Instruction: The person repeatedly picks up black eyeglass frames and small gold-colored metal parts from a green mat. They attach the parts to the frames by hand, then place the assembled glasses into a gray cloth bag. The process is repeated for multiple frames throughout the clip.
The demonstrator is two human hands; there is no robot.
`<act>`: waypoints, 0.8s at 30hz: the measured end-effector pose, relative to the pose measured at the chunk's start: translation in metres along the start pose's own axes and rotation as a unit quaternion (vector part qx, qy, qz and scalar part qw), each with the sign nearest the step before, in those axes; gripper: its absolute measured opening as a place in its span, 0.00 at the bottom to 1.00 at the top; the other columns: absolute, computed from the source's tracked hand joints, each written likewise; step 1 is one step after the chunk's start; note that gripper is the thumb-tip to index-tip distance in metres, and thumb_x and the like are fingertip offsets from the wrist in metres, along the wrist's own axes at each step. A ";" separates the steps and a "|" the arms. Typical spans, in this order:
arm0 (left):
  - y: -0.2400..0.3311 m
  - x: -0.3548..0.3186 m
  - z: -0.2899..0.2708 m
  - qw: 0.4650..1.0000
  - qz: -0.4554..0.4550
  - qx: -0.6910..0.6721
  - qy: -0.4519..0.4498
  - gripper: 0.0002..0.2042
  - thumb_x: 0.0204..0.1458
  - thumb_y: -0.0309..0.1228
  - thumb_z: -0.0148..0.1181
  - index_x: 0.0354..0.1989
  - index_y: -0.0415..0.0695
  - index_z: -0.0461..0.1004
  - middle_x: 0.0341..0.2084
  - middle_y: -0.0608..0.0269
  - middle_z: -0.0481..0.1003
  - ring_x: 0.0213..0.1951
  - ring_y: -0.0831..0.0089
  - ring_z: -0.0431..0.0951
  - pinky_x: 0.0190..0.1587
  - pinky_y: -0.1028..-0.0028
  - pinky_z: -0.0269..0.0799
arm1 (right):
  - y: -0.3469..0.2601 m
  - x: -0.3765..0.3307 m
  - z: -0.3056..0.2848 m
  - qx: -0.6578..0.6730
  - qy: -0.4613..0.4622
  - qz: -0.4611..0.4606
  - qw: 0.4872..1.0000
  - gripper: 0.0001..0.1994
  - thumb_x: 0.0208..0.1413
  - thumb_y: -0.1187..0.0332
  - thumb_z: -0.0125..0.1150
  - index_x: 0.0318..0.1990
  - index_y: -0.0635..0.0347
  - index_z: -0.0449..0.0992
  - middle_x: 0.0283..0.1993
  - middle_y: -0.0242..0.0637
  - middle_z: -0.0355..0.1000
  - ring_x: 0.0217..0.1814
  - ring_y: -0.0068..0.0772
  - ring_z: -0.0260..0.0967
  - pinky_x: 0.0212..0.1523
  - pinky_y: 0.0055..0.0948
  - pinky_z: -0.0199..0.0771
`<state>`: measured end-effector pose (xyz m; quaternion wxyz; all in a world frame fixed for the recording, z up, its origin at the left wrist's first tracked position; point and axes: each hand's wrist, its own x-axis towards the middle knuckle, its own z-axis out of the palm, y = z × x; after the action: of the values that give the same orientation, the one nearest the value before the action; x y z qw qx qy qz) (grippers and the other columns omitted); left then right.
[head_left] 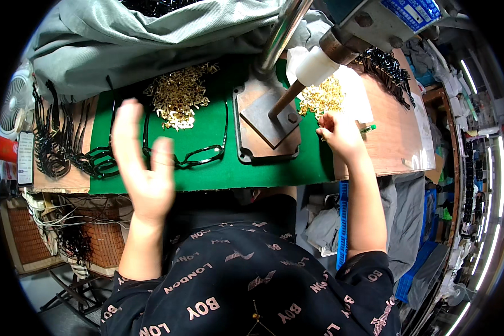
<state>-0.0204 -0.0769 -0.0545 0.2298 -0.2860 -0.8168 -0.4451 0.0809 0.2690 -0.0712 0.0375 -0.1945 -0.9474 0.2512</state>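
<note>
My left hand (147, 179) is raised over the left side of the green mat (207, 175), fingers apart, slightly blurred and holding nothing. Partly behind it lies a black eyeglass frame (206, 154) with its temples pointing away from me. My right hand (341, 134) is at the near edge of a pile of small gold metal pieces (323, 95) on white paper. Its thumb and fingertips are pinched together; what they hold, if anything, is too small to make out. Between my hands stands a press with a square metal plate (270, 120) under its rod (287, 98).
A second pile of gold pieces (180, 92) lies on the mat. Black glasses frames (98, 159) are lined up at the left, beside a phone (25, 158). More black parts (385, 73) lie at the back right. Grey cloth (151, 42) covers the back. A green-tipped tool (368, 129) rests beside my right wrist.
</note>
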 end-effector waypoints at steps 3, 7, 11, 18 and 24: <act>0.030 0.005 0.018 0.972 0.102 0.056 -0.205 0.24 0.43 0.32 0.64 0.49 0.34 0.69 0.53 0.48 0.66 0.56 0.53 0.64 0.59 0.62 0.58 | 0.011 0.014 -0.005 -0.060 -0.060 -0.034 0.996 0.07 0.43 0.73 0.64 0.30 0.63 0.74 0.25 0.44 0.72 0.29 0.39 0.71 0.34 0.34 0.71; 0.027 -0.001 0.048 0.962 0.049 0.091 -0.253 0.17 0.40 0.30 0.65 0.38 0.34 0.74 0.46 0.49 0.71 0.50 0.54 0.70 0.54 0.63 0.64 | 0.006 0.017 -0.014 -0.038 0.034 -0.103 0.993 0.06 0.45 0.72 0.64 0.32 0.61 0.76 0.25 0.40 0.73 0.27 0.33 0.71 0.31 0.29 0.71; 0.016 -0.009 0.051 0.969 -0.027 0.047 -0.240 0.17 0.39 0.28 0.65 0.39 0.34 0.73 0.47 0.50 0.71 0.49 0.56 0.71 0.52 0.66 0.67 | 0.011 -0.006 -0.010 0.122 0.120 -0.027 0.985 0.06 0.48 0.73 0.64 0.34 0.63 0.77 0.27 0.34 0.75 0.27 0.19 0.70 0.31 0.20 0.70; 0.029 -0.020 0.022 0.953 -0.076 -0.053 -0.288 0.21 0.44 0.24 0.62 0.49 0.38 0.66 0.39 0.52 0.74 0.40 0.61 0.76 0.45 0.71 0.70 | 0.000 -0.043 0.006 0.338 0.158 0.030 0.927 0.04 0.52 0.78 0.59 0.36 0.63 0.74 0.31 0.27 0.72 0.30 0.13 0.66 0.31 0.14 0.66; 0.058 -0.010 -0.009 0.799 -0.158 -0.491 -0.309 0.33 0.47 0.15 0.56 0.63 0.34 0.50 0.35 0.58 0.73 0.39 0.74 0.73 0.46 0.77 0.68 | -0.119 -0.080 0.006 0.419 0.057 -0.261 0.868 0.10 0.42 0.84 0.63 0.35 0.66 0.75 0.33 0.36 0.71 0.32 0.30 0.69 0.34 0.23 0.70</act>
<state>0.0271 -0.0623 -0.0221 -0.2799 -0.3500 -0.5501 -0.7047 0.1117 0.1404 -0.0154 0.2339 0.0797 -0.7656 0.5940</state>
